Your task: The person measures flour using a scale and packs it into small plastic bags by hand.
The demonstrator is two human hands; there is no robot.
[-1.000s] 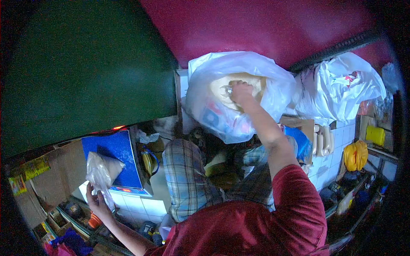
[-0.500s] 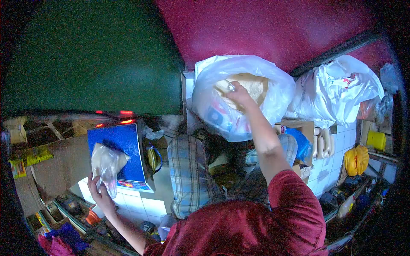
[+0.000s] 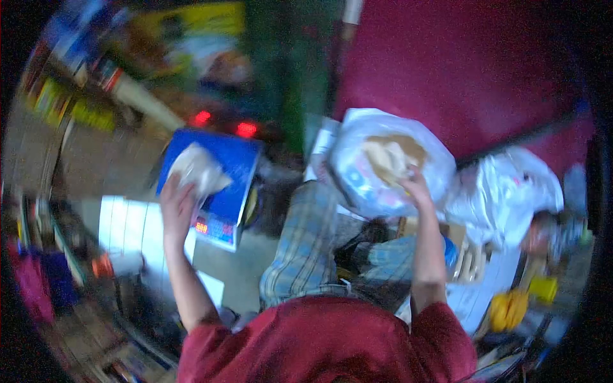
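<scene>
A clear plastic bag with pale contents (image 3: 198, 167) rests on the blue platform of a digital scale (image 3: 233, 163). My left hand (image 3: 177, 199) is at the near side of this bag, its fingers closed on the plastic. To the right stands a large open sack with a plastic liner (image 3: 444, 150), holding a pale, powdery or grainy mass. My right hand (image 3: 416, 185) is over the sack's near rim, closed round what looks like a scoop (image 3: 386, 156), blurred by motion. Red digits glow on the scale's front and beyond its far edge.
A white, crumpled plastic sack (image 3: 504, 191) stands right of the open one. Long pale packs (image 3: 471, 263) and a yellow bundle (image 3: 507, 311) lie on the right. Cardboard (image 3: 121, 150) is at the left, white floor tiles (image 3: 131, 223) below it. My plaid-trousered legs (image 3: 306, 236) are between scale and sack.
The view has swung and blurred. My right hand has drawn back toward the sack's near rim with the scoop. My left hand stays at the bag, now farther up its side.
</scene>
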